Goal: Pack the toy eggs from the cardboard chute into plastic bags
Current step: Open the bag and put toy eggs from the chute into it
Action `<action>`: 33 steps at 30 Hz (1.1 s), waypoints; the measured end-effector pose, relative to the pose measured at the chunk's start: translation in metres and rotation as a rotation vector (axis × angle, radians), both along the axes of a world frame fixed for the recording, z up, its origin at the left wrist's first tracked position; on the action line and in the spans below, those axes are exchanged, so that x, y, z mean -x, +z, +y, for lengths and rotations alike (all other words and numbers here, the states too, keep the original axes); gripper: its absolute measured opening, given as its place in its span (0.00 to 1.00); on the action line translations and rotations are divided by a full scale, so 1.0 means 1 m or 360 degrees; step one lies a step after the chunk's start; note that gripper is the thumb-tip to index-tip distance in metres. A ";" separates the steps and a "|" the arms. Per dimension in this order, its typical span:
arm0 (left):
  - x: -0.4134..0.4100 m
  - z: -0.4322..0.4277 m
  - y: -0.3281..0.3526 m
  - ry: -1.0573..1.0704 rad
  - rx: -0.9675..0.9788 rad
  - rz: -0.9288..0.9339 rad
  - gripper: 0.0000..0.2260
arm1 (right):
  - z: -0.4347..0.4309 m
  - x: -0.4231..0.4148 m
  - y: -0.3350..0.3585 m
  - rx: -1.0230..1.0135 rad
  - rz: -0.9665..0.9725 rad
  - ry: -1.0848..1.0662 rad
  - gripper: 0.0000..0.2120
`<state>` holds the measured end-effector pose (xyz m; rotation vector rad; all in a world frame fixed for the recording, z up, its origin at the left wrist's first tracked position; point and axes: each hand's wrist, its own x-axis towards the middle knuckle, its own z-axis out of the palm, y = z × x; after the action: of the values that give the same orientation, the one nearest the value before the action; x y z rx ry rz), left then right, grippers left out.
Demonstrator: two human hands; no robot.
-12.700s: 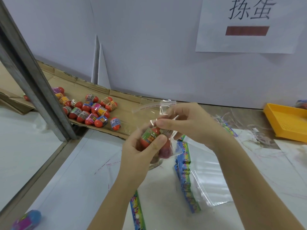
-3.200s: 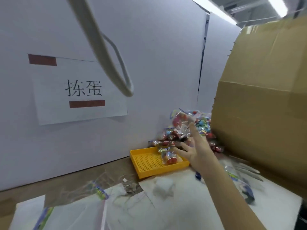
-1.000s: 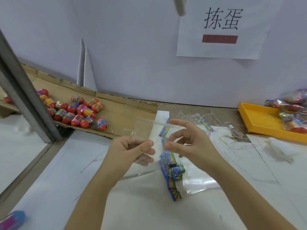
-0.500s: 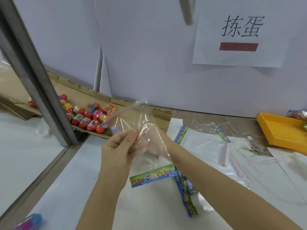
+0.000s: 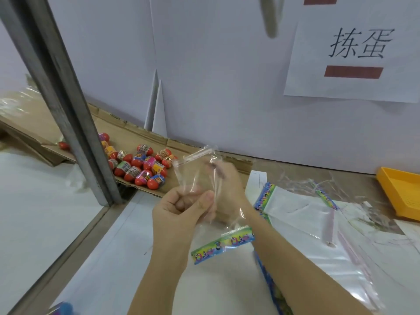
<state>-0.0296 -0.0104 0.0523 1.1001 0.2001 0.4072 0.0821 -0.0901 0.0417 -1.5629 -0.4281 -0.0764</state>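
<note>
White tabletop (image 5: 127,246), plastic bag (image 5: 193,171) in both hands (image 5: 179,208) (image 5: 227,192)

We read two large black characters, 拣蛋, on the white paper sign (image 5: 354,64) fixed to the wall, with a plain red-brown bar beneath them. The toy eggs (image 5: 141,167) wear printed wrappers and the colourful header strip (image 5: 223,244) bears print, both too small to read.

My left hand (image 5: 179,210) pinches a clear bag (image 5: 193,171) by its side; my right hand (image 5: 227,192) is pushed inside it, fingers blurred through the plastic. Eggs (image 5: 141,167) lie clustered on the chute (image 5: 127,133) just behind. Spare bags (image 5: 300,210) lie to my right, near a yellow tray (image 5: 400,194).
</note>
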 end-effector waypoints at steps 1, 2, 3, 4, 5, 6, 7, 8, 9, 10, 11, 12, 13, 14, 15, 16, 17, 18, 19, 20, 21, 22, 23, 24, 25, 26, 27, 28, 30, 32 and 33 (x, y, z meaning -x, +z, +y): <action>0.000 -0.001 -0.001 0.0006 -0.0045 0.0003 0.17 | -0.007 -0.002 0.003 -0.0121 0.0088 -0.0053 0.07; 0.000 -0.002 -0.001 -0.0008 -0.0083 0.0012 0.18 | -0.018 -0.001 0.009 -0.0264 0.0154 -0.0153 0.12; 0.000 -0.003 -0.002 -0.0036 -0.0114 0.0030 0.21 | -0.031 0.001 0.016 -0.0435 0.0173 -0.0253 0.16; 0.000 -0.005 -0.002 -0.0063 -0.0144 0.0055 0.23 | -0.046 0.005 0.024 -0.0595 0.0144 -0.0323 0.18; 0.000 -0.007 -0.003 -0.0076 -0.0172 0.0083 0.24 | -0.058 0.011 0.033 -0.0716 0.0086 -0.0317 0.17; 0.000 -0.009 -0.004 -0.0074 -0.0202 0.0111 0.24 | -0.067 0.016 0.041 -0.0763 0.0000 -0.0242 0.15; -0.001 -0.010 -0.005 -0.0061 -0.0244 0.0131 0.22 | -0.072 0.023 0.049 -0.0755 -0.0090 -0.0114 0.14; -0.001 -0.011 -0.006 -0.0049 -0.0295 0.0141 0.19 | -0.077 0.030 0.054 -0.0682 -0.0188 0.0021 0.12; -0.002 -0.012 -0.007 -0.0043 -0.0341 0.0140 0.17 | -0.080 0.039 0.059 -0.0564 -0.0292 0.0155 0.12; -0.001 -0.012 -0.006 -0.0044 -0.0368 0.0127 0.16 | -0.083 0.045 0.063 -0.0379 -0.0404 0.0225 0.11; -0.001 -0.013 -0.005 -0.0055 -0.0382 0.0107 0.16 | -0.084 0.051 0.065 -0.0129 -0.0504 0.0227 0.11; 0.000 -0.014 -0.005 -0.0079 -0.0395 0.0087 0.16 | -0.083 0.054 0.066 0.0157 -0.0598 0.0167 0.11; 0.001 -0.015 -0.004 -0.0107 -0.0416 0.0070 0.16 | -0.081 0.055 0.065 0.0434 -0.0675 0.0064 0.12; 0.002 -0.016 -0.004 -0.0128 -0.0434 0.0052 0.16 | -0.079 0.056 0.064 0.0623 -0.0713 -0.0026 0.12; 0.003 -0.017 -0.003 -0.0137 -0.0449 0.0029 0.16 | -0.076 0.057 0.064 0.0720 -0.0707 -0.0083 0.12; 0.004 -0.017 -0.003 -0.0141 -0.0460 0.0003 0.15 | -0.074 0.058 0.063 0.0771 -0.0688 -0.0118 0.10; 0.005 -0.017 -0.003 -0.0150 -0.0475 -0.0020 0.14 | -0.072 0.059 0.063 0.0805 -0.0688 -0.0168 0.08; 0.005 -0.016 -0.003 -0.0168 -0.0489 -0.0033 0.12 | -0.071 0.059 0.062 0.0835 -0.0707 -0.0204 0.06; 0.005 -0.016 -0.004 -0.0191 -0.0502 -0.0041 0.11 | -0.070 0.058 0.061 0.0860 -0.0726 -0.0224 0.06; 0.005 -0.015 -0.004 -0.0211 -0.0509 -0.0039 0.10 | -0.071 0.057 0.060 0.0839 -0.0709 -0.0196 0.07; 0.005 -0.015 -0.004 -0.0224 -0.0512 -0.0039 0.11 | -0.072 0.056 0.060 0.0768 -0.0627 -0.0119 0.06; 0.005 -0.015 -0.004 -0.0231 -0.0512 -0.0039 0.12 | -0.073 0.056 0.061 0.0667 -0.0504 -0.0009 0.06; 0.004 -0.016 -0.003 -0.0233 -0.0515 -0.0043 0.14 | -0.074 0.056 0.061 0.0591 -0.0378 0.0101 0.05; 0.005 -0.016 -0.003 -0.0239 -0.0513 -0.0057 0.16 | -0.075 0.056 0.061 0.0565 -0.0293 0.0177 0.04; 0.004 -0.016 -0.002 -0.0247 -0.0513 -0.0078 0.16 | -0.076 0.056 0.060 0.0599 -0.0261 0.0216 0.04; 0.004 -0.015 -0.002 -0.0257 -0.0519 -0.0096 0.15 | -0.076 0.056 0.059 0.0654 -0.0250 0.0239 0.04; 0.004 -0.016 -0.003 -0.0267 -0.0539 -0.0110 0.15 | -0.076 0.055 0.057 0.0703 -0.0251 0.0246 0.04; 0.004 -0.016 -0.004 -0.0275 -0.0564 -0.0116 0.15 | -0.075 0.056 0.056 0.0734 -0.0255 0.0243 0.03; 0.004 -0.017 -0.005 -0.0264 -0.0605 -0.0121 0.14 | -0.074 0.057 0.054 0.0772 -0.0288 0.0209 0.03; 0.004 -0.017 -0.006 -0.0246 -0.0590 -0.0127 0.15 | -0.073 0.058 0.053 0.0809 -0.0331 0.0189 0.03; 0.003 -0.017 -0.007 -0.0250 -0.0571 -0.0132 0.17 | -0.072 0.058 0.053 0.0818 -0.0317 0.0199 0.03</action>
<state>-0.0327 -0.0278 0.0456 1.4373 -0.0355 0.3545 0.0239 -0.1619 0.0943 -2.0370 -0.7436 -0.0258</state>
